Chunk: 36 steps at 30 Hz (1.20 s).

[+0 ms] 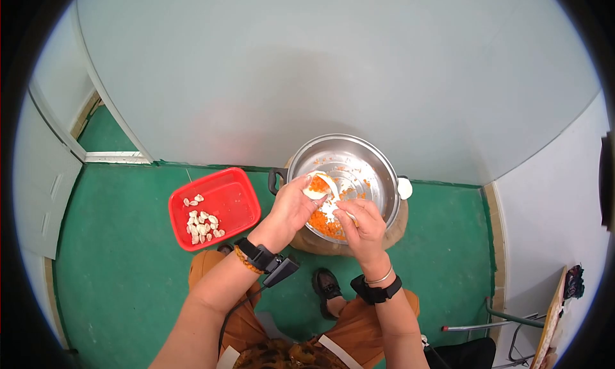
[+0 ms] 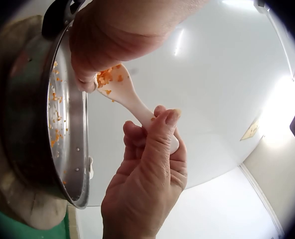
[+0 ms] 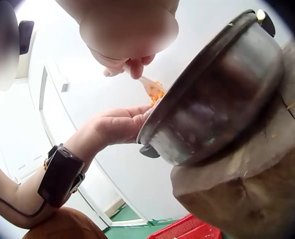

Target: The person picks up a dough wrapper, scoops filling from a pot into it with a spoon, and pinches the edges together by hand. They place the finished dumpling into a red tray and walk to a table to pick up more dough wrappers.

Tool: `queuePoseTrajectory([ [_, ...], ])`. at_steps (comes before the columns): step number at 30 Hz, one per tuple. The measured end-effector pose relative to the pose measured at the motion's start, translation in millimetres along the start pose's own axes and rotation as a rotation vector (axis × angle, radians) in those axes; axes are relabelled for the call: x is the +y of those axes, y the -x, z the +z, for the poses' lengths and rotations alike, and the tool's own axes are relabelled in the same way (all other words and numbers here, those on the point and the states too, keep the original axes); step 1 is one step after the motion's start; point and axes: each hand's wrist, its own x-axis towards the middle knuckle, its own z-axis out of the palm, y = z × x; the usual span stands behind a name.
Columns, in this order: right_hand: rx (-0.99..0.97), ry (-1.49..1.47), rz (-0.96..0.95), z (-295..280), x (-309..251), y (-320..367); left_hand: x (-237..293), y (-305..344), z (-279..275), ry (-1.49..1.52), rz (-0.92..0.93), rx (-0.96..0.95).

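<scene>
My left hand holds a thin white dumpling wrapper over the left side of a steel pot. Orange chopped filling lies on the wrapper. In my right hand is a white spoon, pinched by its handle between thumb and fingers. The spoon's bowl, smeared with orange bits, meets the filling at the wrapper. Down in the pot, more orange filling is heaped at the near side beside some white stuff, and scraps cling to the wall.
The pot stands on a wooden stump. To its left, a red basin on the green floor holds several shaped dumplings. A white round piece sits by the pot's right handle. A wall rises behind; a metal-legged frame stands at right.
</scene>
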Motion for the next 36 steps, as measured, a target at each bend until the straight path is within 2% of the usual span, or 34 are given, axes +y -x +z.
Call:
queuePoseTrajectory([
  [7, 0.059, -0.008, 0.006, -8.0, -2.2, -1.2, 2.7, 2.9, 4.3, -0.024, -0.031, 0.016],
  [10, 0.129, -0.191, 0.234, -8.7, 6.7, 6.0, 3.7, 3.1, 7.0, -0.010, -0.058, 0.017],
  [13, 0.240, -0.353, 0.346, -22.4, -1.8, -1.2, 2.9, -0.1, 4.5, -0.019, -0.055, 0.015],
  [16, 0.046, -0.044, 0.212, -45.0, 7.5, -4.7, 3.6, -1.8, 6.4, -0.052, -0.025, 0.026],
  [18, -0.132, 0.060, 0.136, -54.0, 1.0, -1.3, 3.6, -5.5, 1.4, -0.079, 0.016, 0.003],
  [23, -0.382, 0.122, 0.086, -34.0, -1.6, 29.9, 6.6, -6.8, 0.0, -0.076, 0.030, -0.008],
  [26, -0.483, 0.151, 0.077, -23.7, -9.7, 30.8, 9.8, -0.8, 0.7, -0.055, -0.063, -0.090],
  [28, -0.527, 0.155, 0.043, -19.2, -12.3, 28.6, 11.2, 7.6, 8.0, -0.067, -0.093, -0.065],
  [36, -0.628, 0.066, 0.288, -31.0, -12.5, 9.4, 21.4, 13.3, 5.6, -0.137, -0.130, -0.069],
])
